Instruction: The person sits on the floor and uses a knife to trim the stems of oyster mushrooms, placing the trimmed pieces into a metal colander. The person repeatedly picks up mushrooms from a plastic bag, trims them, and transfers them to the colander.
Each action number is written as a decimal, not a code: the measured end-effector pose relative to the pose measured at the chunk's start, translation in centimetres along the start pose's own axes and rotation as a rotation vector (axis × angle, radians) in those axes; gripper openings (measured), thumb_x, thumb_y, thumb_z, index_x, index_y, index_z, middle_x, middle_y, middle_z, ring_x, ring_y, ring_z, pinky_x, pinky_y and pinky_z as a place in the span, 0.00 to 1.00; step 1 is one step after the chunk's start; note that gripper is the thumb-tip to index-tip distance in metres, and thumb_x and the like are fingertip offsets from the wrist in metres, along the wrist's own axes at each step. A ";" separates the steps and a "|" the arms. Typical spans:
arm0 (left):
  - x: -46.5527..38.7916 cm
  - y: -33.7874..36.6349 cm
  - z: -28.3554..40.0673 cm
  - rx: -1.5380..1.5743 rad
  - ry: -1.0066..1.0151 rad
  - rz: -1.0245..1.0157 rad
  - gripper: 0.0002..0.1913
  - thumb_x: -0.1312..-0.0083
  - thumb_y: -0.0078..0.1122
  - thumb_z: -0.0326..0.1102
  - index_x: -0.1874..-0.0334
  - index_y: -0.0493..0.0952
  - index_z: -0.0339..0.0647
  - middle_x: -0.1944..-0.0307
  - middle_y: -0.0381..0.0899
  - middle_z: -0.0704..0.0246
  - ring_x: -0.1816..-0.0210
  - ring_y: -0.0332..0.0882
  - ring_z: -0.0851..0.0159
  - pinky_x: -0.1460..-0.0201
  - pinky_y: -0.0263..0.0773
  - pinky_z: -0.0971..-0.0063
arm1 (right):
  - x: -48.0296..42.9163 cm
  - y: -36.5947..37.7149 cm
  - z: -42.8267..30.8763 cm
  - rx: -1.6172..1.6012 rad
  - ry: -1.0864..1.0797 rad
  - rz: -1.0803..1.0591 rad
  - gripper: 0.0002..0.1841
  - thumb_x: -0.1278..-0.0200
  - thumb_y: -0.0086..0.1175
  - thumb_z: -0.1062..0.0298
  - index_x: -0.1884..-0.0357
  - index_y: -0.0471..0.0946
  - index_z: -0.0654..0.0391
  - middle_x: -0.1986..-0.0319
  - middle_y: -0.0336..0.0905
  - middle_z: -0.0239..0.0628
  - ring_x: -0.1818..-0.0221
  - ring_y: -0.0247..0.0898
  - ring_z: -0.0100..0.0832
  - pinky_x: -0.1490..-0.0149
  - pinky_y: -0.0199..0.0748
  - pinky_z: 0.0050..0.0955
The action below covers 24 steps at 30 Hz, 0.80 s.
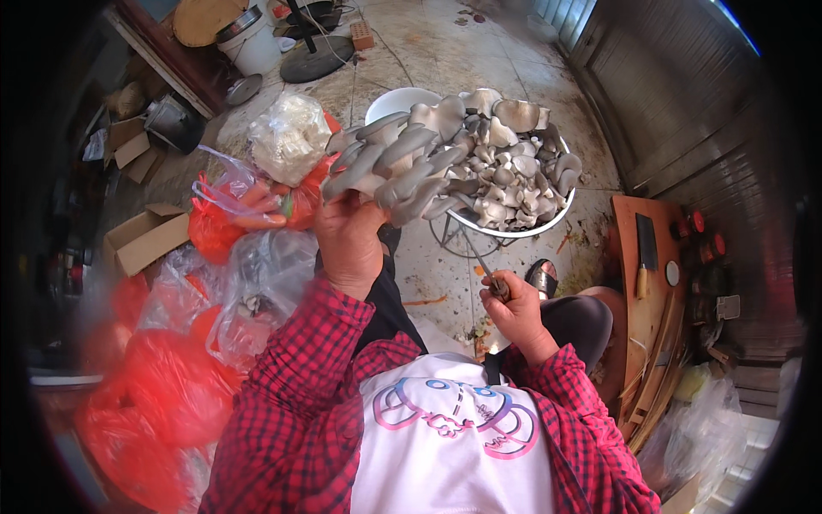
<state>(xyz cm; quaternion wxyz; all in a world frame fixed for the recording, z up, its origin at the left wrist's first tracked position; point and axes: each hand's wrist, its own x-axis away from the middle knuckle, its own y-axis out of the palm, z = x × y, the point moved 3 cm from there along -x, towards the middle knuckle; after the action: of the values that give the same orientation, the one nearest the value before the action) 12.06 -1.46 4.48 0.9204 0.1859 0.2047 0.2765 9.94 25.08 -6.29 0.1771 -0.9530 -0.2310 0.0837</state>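
A large cluster of grey oyster mushrooms (398,164) is gripped from below by my left hand (353,247), its caps fanning out beyond my fingers. In my right hand (519,313) is a thin-bladed knife (478,257), whose narrow blade points up and away toward the rim of a white basin (546,226). The basin is heaped with loose oyster mushrooms (507,173) and rests on a wire stand (453,239). The held cluster overlaps the basin's left side in view. Part of a white bowl (398,103) shows behind it.
Plastic bags, one with carrots (260,209) and one bulging clear bag (290,138), lie left, above red bags (173,385). A cardboard box (146,239) stands farther left. On the right, a wooden board (655,257) bears a cleaver (646,247). A round stand base (318,59) is ahead.
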 end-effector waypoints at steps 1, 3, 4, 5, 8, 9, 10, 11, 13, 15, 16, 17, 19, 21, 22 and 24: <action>-0.5 -0.4 -0.5 0.090 -0.084 0.019 0.13 0.39 0.59 0.23 0.51 0.73 0.38 0.55 0.78 0.69 0.58 0.79 0.69 0.54 0.78 0.71 | 0.1 0.2 -0.2 -0.039 0.055 -0.004 0.09 0.42 0.63 0.72 0.61 0.77 0.57 0.78 0.73 0.35 0.77 0.69 0.31 0.68 0.69 0.27; -0.9 -0.9 -1.5 0.154 -0.239 0.095 0.12 0.38 0.58 0.24 0.53 0.73 0.40 0.58 0.79 0.69 0.59 0.80 0.69 0.57 0.81 0.69 | -0.4 0.3 -1.5 0.020 -0.039 -0.001 0.10 0.42 0.64 0.71 0.60 0.77 0.57 0.77 0.74 0.35 0.76 0.70 0.31 0.68 0.70 0.28; -1.2 -1.3 -2.2 0.178 -0.295 0.112 0.11 0.38 0.58 0.24 0.53 0.73 0.40 0.59 0.79 0.69 0.59 0.80 0.68 0.57 0.81 0.69 | -0.6 0.3 -2.2 0.049 -0.082 0.002 0.10 0.42 0.64 0.71 0.59 0.77 0.57 0.77 0.74 0.35 0.76 0.71 0.31 0.68 0.70 0.28; -1.3 -1.6 -2.8 0.202 -0.352 0.129 0.11 0.37 0.57 0.24 0.54 0.73 0.40 0.60 0.79 0.68 0.59 0.80 0.68 0.57 0.82 0.68 | -0.9 0.4 -2.9 0.047 -0.068 -0.032 0.11 0.41 0.65 0.70 0.58 0.77 0.57 0.77 0.75 0.36 0.75 0.72 0.32 0.68 0.70 0.28; -2.0 -0.6 -3.9 0.168 -0.420 0.127 0.08 0.37 0.57 0.26 0.56 0.74 0.42 0.61 0.79 0.70 0.63 0.81 0.68 0.62 0.82 0.69 | -2.3 0.2 -4.1 0.132 -0.076 -0.084 0.15 0.41 0.66 0.67 0.54 0.77 0.57 0.73 0.77 0.40 0.72 0.76 0.38 0.66 0.73 0.31; -2.6 -0.1 -4.4 0.154 -0.439 0.116 0.07 0.37 0.57 0.26 0.57 0.75 0.42 0.62 0.79 0.70 0.63 0.81 0.68 0.62 0.82 0.69 | -3.0 -0.1 -4.4 0.152 -0.089 -0.078 0.15 0.41 0.66 0.67 0.54 0.77 0.58 0.72 0.77 0.41 0.71 0.76 0.39 0.65 0.73 0.32; -3.0 0.6 -4.6 0.150 -0.450 0.125 0.06 0.37 0.58 0.27 0.58 0.75 0.43 0.63 0.79 0.71 0.65 0.81 0.69 0.65 0.82 0.70 | -3.7 -0.4 -4.8 0.172 -0.101 -0.072 0.15 0.41 0.66 0.67 0.54 0.77 0.58 0.72 0.77 0.42 0.71 0.76 0.41 0.64 0.74 0.33; -3.4 1.1 -4.9 0.147 -0.458 0.120 0.06 0.37 0.58 0.28 0.59 0.75 0.43 0.64 0.79 0.72 0.65 0.81 0.69 0.65 0.82 0.70 | -4.4 -0.8 -5.4 0.192 -0.114 -0.066 0.15 0.41 0.66 0.66 0.53 0.77 0.58 0.71 0.77 0.43 0.70 0.76 0.42 0.64 0.74 0.33; -4.3 2.3 -5.6 0.146 -0.476 0.108 0.06 0.37 0.59 0.29 0.59 0.75 0.43 0.64 0.79 0.73 0.65 0.80 0.70 0.66 0.82 0.71 | -6.1 -1.6 -6.4 0.245 -0.100 -0.029 0.16 0.40 0.65 0.65 0.53 0.76 0.57 0.70 0.78 0.45 0.68 0.78 0.45 0.62 0.75 0.36; -5.1 3.5 -6.2 0.125 -0.452 0.066 0.07 0.38 0.60 0.29 0.58 0.76 0.43 0.64 0.79 0.73 0.66 0.80 0.73 0.69 0.81 0.75 | -7.8 -2.4 -6.9 0.324 -0.143 0.017 0.15 0.40 0.65 0.64 0.53 0.76 0.57 0.69 0.78 0.46 0.68 0.78 0.46 0.62 0.75 0.37; -5.6 4.1 -6.4 0.115 -0.441 0.049 0.07 0.38 0.61 0.28 0.58 0.76 0.43 0.64 0.80 0.73 0.66 0.79 0.74 0.69 0.81 0.76 | -8.6 -2.8 -7.2 0.353 -0.152 0.028 0.15 0.39 0.64 0.63 0.54 0.76 0.57 0.69 0.79 0.46 0.68 0.79 0.46 0.63 0.76 0.38; -6.0 4.6 -6.5 0.105 -0.430 0.032 0.08 0.38 0.61 0.28 0.58 0.76 0.42 0.64 0.80 0.73 0.66 0.79 0.74 0.70 0.80 0.76 | -9.2 -3.2 -7.4 0.357 -0.131 0.041 0.15 0.39 0.64 0.64 0.54 0.76 0.57 0.69 0.79 0.46 0.68 0.79 0.46 0.63 0.76 0.38; -6.9 5.7 -6.9 0.097 -0.421 0.003 0.08 0.38 0.62 0.28 0.58 0.76 0.41 0.65 0.80 0.73 0.66 0.79 0.75 0.70 0.80 0.78 | -10.2 -4.0 -7.1 0.369 -0.080 0.067 0.14 0.39 0.64 0.64 0.54 0.76 0.56 0.70 0.79 0.44 0.68 0.79 0.46 0.63 0.76 0.38; -7.9 6.7 -7.4 0.096 -0.400 -0.022 0.07 0.38 0.62 0.28 0.59 0.76 0.41 0.66 0.80 0.73 0.66 0.79 0.75 0.70 0.79 0.78 | -11.0 -4.5 -6.6 0.391 -0.014 0.080 0.15 0.38 0.63 0.63 0.53 0.75 0.56 0.70 0.80 0.43 0.68 0.80 0.45 0.62 0.77 0.38; -8.4 7.2 -7.4 0.075 -0.428 -0.025 0.07 0.39 0.63 0.29 0.60 0.76 0.42 0.67 0.80 0.74 0.67 0.78 0.76 0.70 0.76 0.80 | -11.3 -4.7 -6.5 0.388 0.025 0.083 0.15 0.38 0.63 0.63 0.53 0.75 0.56 0.70 0.80 0.43 0.68 0.80 0.45 0.62 0.77 0.38; -9.1 7.6 -8.1 0.013 -0.444 -0.048 0.07 0.40 0.64 0.29 0.61 0.76 0.42 0.68 0.79 0.75 0.68 0.78 0.77 0.69 0.75 0.80 | -11.9 -5.0 -6.5 0.405 0.064 0.094 0.15 0.37 0.63 0.62 0.53 0.75 0.56 0.69 0.81 0.44 0.67 0.81 0.46 0.62 0.77 0.38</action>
<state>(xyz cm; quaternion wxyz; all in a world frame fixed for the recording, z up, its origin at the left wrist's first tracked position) -2.10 0.99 3.59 0.9479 0.2431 0.0030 0.2057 -1.01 21.70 2.47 0.3683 -0.9098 -0.1591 0.1066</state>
